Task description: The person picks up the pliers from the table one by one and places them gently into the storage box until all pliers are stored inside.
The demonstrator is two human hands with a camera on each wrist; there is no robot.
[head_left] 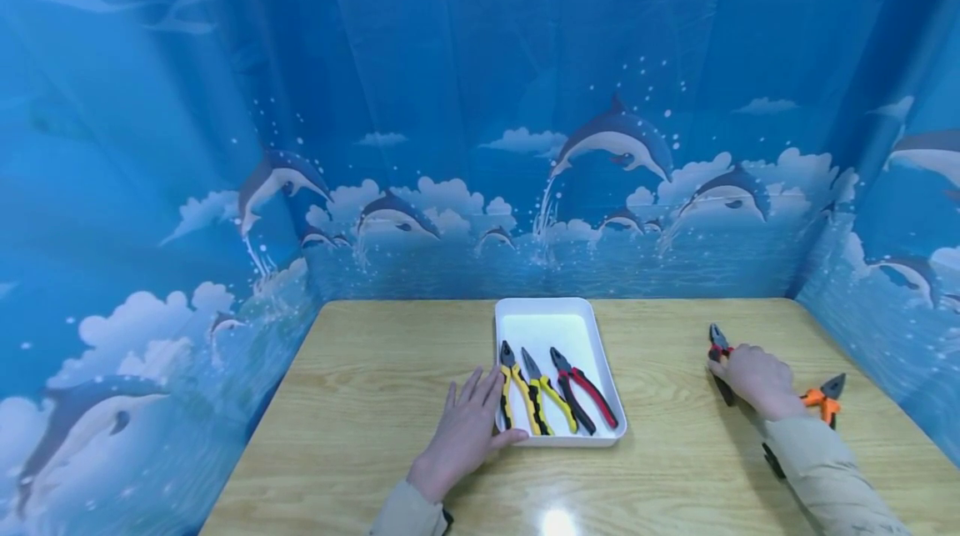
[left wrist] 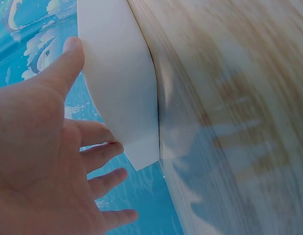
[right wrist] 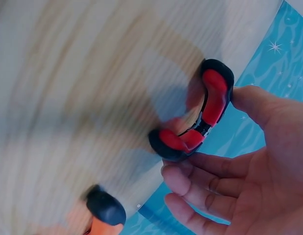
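My left hand (head_left: 467, 428) rests on the near left side of a white tray (head_left: 543, 329), its fingers spread. In the left wrist view the thumb and a fingertip touch the tray wall (left wrist: 119, 83). Inside the tray lie yellow-and-black pliers (head_left: 522, 394), yellow-and-black needle-nose pliers (head_left: 553, 403) and red-and-black pliers (head_left: 588, 393). Over on the right, my right hand (head_left: 757, 378) pinches another pair of red-and-black pliers (right wrist: 216, 98) by the handles, thumb on one side and fingers on the other. Their dark jaws point away from me.
Orange-handled pliers (head_left: 831, 393) lie on the wooden table (head_left: 390, 353) beside my right wrist, partly hidden by the arm. A blue dolphin-print curtain (head_left: 465, 102) stands behind the table and along both sides.
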